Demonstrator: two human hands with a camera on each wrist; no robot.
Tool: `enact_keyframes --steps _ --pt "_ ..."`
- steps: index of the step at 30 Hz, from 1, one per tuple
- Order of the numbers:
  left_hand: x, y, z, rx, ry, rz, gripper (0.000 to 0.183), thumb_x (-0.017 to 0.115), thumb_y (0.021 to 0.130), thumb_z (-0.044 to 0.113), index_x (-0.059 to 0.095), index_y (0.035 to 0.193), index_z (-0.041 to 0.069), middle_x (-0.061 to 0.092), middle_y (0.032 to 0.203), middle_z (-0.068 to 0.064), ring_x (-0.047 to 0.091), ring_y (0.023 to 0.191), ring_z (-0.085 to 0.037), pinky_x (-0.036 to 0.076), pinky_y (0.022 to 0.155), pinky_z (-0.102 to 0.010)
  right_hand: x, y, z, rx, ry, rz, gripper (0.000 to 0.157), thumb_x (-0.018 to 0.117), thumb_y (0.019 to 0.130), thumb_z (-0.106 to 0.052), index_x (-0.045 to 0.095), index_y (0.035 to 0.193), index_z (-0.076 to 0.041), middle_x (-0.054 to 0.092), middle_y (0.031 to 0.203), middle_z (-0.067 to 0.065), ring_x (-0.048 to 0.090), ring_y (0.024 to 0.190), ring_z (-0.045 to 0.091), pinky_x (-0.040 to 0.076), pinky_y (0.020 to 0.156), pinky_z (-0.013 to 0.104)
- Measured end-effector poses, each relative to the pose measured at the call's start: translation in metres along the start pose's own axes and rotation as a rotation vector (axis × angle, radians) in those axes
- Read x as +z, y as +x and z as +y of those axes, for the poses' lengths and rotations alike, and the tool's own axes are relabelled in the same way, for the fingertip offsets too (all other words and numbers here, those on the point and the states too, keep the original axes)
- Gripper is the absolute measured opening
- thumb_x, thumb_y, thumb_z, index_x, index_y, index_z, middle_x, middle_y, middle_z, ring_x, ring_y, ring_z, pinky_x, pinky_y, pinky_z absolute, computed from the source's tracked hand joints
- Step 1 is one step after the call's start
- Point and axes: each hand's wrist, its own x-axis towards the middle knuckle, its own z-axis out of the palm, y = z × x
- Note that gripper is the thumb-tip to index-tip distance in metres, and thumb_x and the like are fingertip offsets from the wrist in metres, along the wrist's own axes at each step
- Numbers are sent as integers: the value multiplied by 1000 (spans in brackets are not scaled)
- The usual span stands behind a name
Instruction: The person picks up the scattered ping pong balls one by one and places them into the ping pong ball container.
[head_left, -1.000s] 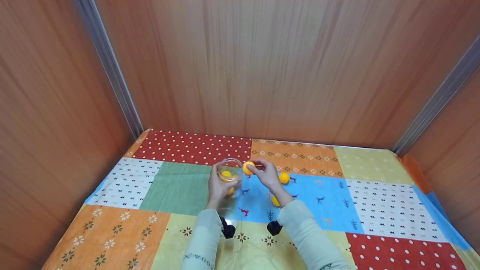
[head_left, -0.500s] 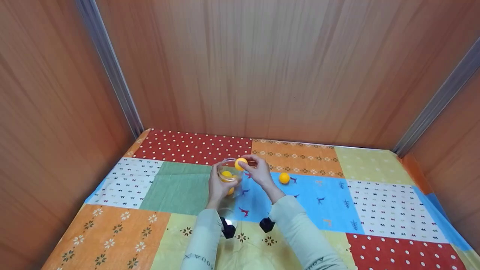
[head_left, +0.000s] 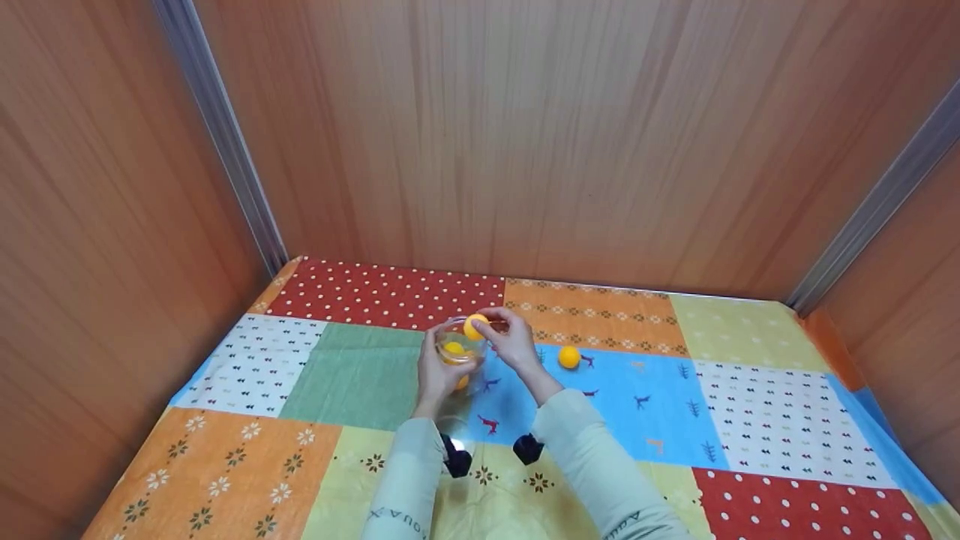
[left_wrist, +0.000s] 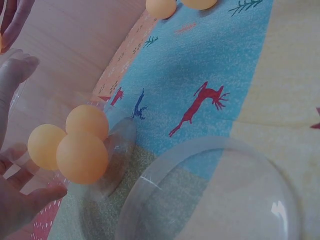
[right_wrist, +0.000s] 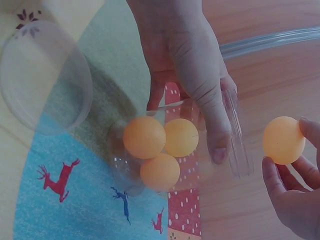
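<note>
On patchwork cloth [head_left: 360,379], two balls [head_left: 569,357], left hand [head_left: 436,377] gripping one jar [right_wrist: 202,162], three balls [right_wrist: 160,172] inside, right hand [head_left: 515,344] pinching one ball [right_wrist: 283,140]

Two pale green sleeves [head_left: 405,476] at bottom centre, with dark lettering [head_left: 396,515]; small black blocks [head_left: 457,458] beside both cuffs [head_left: 564,409].

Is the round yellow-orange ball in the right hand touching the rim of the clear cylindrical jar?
Apart: the right wrist view shows a strip of wood-grain panel between the round yellow-orange ball and the clear jar's rim.
</note>
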Motion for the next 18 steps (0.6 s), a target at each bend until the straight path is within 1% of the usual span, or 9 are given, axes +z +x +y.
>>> enact_keyframes --steps 5,9,11,15,18 --pt "-1 -1 1 -19 34 9 74 81 61 13 39 121 18 43 125 -5 43 111 -25 39 92 -42 -1 -1 0 -35 -12 11 34 61 83 -29 59 110 -8 58 102 6 55 90 21 51 67 30" --pt "-1 -2 2 -27 18 4 74 81 61 15 38 121 20 42 127 -5 44 110 -25 39 92 -41 -4 -2 1 -63 -23 15 34 61 83 -28 59 109 -8 58 102 6 54 93 21 49 77 30" --pt "-1 -2 1 -33 13 5 74 81 62 17 38 121 22 42 127 -5 44 110 -23 39 92 -40 -7 -3 2 -62 -24 14 34 62 82 -29 59 109 -9 58 102 5 54 94 20 47 81 30" --pt "-1 -2 0 -30 6 2 74 81 62 17 38 122 19 41 129 -8 43 110 -23 39 92 -41 -11 -5 4 -107 -32 7 34 62 83 -27 59 109 -6 59 102 7 55 95 21 45 84 32" --pt "-1 -1 -1 -25 7 -2 74 81 62 17 39 123 17 42 127 -7 43 109 -23 39 92 -42 -15 -9 6 -141 -35 0 35 61 83 -26 59 109 -3 60 102 9 55 95 23 45 84 33"
